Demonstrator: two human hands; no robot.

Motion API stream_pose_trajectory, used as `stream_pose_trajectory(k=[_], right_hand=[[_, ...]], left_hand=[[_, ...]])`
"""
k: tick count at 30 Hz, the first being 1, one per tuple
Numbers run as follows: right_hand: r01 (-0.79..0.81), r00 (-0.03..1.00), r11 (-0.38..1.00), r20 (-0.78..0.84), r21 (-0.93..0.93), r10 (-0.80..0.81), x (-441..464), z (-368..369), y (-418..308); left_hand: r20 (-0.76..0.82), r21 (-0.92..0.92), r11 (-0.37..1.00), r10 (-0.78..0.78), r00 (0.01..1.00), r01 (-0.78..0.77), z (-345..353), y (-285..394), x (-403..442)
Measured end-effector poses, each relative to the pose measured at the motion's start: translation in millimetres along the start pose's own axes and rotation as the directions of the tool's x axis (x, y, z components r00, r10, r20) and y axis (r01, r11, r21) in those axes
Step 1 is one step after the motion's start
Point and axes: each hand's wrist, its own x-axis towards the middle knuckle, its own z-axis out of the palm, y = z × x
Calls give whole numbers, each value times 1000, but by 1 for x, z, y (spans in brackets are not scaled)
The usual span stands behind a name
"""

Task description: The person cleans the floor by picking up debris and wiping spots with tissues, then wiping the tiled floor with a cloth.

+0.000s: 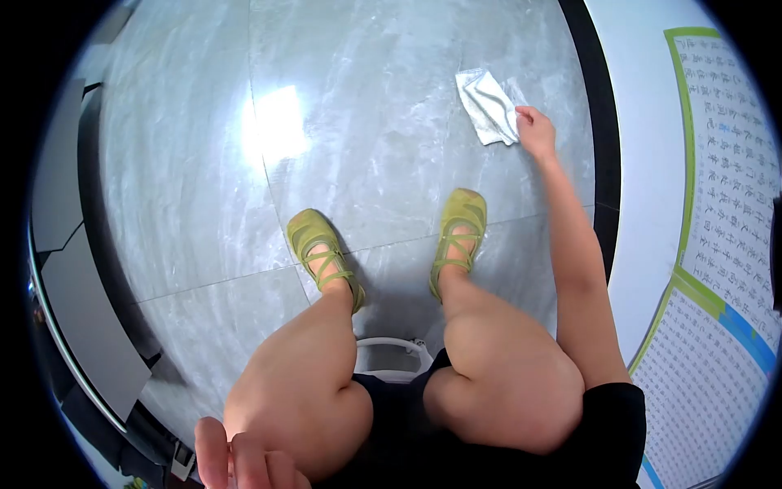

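Note:
My right hand reaches down to the grey floor on the right, fingers pinched on the near edge of a white cloth. The cloth is folded and creased, and it lies largely flat on the tiles. At the bottom left, my left hand is raised over my thigh with its fingers curled in. The frame edge cuts it off, and I cannot make out what, if anything, lies inside its fingers.
My green shoes stand apart on the glossy tile floor. Behind them, between my legs, shows a white curved handle. Sheets of written characters hang along the white wall on the right. Grey panels line the left.

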Motion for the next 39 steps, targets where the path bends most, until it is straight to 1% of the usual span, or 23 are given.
stream_pose_trajectory(k=[3,6,9,12,15,18,21,24,26,28,31,34,35,38,39], right_hand=[[45,983,987,-169,-155,-71,-10,9,-26],[143,964,931,-165,-335,-207,-7,14,-34],[164,981,939,-46,-303,-187,-3,13,-40],[-84,987,992,-145,-91,70,23,9,-23],[-200,965,960,-132,195,228,39,4,1],[-213,932,899,-197,383,305,34,2,-1],[-77,945,981,-301,177,129,23,-4,-20],[61,949,997,-311,48,-43,8,-27,-54],[198,904,979,-395,50,-162,6,-41,-68],[356,836,933,-466,60,-289,0,-65,-94],[475,778,874,-515,106,-360,-12,-102,-132],[550,698,831,-500,-84,-513,-8,-128,-140],[616,638,762,-441,-198,-631,-2,-137,-142],[715,474,600,-383,-358,-793,11,-152,-160],[659,526,640,-367,-394,-767,13,-153,-163]], left_hand=[[9,11,1000,2,1000,-2,-4,5,1],[13,18,1000,-3,1000,3,-4,10,4],[21,20,1000,-3,1000,3,-4,13,4],[27,19,1000,-4,1000,3,-6,15,4],[33,22,1000,-1,999,1,-7,16,4],[42,23,1000,7,999,-8,-7,17,5],[49,23,1000,5,999,-6,-8,18,4],[53,25,1000,-3,999,2,-8,20,3],[55,23,1000,-6,998,5,-9,21,4],[54,21,1000,-6,999,5,-11,22,3],[47,20,1000,-1,999,0,-12,26,4],[38,20,1000,2,999,-2,-8,26,14],[38,19,1000,2,999,-2,-4,24,20],[38,20,1000,-4,999,3,5,19,33],[39,19,1000,-7,999,6,1,23,28]])
